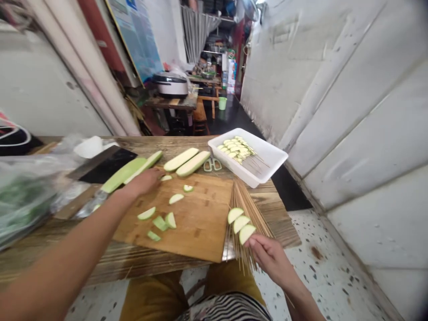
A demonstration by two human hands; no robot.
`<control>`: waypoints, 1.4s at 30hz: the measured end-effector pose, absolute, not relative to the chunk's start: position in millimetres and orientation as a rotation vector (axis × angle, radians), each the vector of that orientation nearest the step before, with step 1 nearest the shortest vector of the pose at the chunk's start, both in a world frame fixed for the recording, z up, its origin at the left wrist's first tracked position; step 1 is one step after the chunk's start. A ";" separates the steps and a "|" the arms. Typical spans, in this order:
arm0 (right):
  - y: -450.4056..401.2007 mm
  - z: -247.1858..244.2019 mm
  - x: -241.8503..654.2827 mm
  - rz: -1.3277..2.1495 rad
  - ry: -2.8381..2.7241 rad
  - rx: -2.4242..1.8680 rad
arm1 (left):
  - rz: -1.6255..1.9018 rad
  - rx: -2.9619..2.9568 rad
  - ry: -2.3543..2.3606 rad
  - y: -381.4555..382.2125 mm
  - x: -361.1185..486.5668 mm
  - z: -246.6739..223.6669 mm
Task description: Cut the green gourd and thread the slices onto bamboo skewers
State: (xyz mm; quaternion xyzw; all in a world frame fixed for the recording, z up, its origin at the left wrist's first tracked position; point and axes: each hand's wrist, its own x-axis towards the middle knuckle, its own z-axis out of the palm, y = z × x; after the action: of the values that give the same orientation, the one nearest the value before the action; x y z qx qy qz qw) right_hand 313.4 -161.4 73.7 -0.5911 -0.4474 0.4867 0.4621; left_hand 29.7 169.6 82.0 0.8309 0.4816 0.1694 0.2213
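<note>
Grained wooden table [150,143] under rectangular brown wooden board [203,218]; right of board, three skewered green-rimmed half-moon slices [241,224], pinched by right hand [270,256]; at board's far-left edge, left hand [149,180], grip unclear. Best kept evenly aligned.

Light is soft and bright, the edges visibly stretched.

No lettering is showing legibly; the blue poster [138,38] left of the rice cooker [171,85] is bearing only blurred marks; the cartons [231,76] right of it are showing unreadable print.
</note>
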 end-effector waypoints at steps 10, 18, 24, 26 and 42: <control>-160.2 63.3 306.2 1.158 -1.163 -1.437 | 0.401 2.156 1.561 183.9 6.3 86.3; -151.3 82.4 282.4 1.157 -1.340 -1.351 | 0.875 1.752 1.370 145.2 1.0 91.5; -143.3 105.2 244.4 0.916 -1.591 -1.316 | 1.052 0.739 0.684 53.0 27.3 123.4; -142.8 110.2 234.3 0.877 -1.625 -1.322 | 1.051 0.588 0.641 24.3 36.6 131.1; -158.5 109.3 208.2 0.818 -1.789 -1.350 | 1.147 0.280 0.739 -40.2 37.6 127.3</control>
State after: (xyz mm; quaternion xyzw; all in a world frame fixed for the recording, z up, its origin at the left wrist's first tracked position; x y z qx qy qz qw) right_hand 208.2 -158.5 109.3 -0.5260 -0.6969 0.3187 0.3690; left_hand 37.6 -40.2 127.3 0.1289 0.3402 0.5281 0.7673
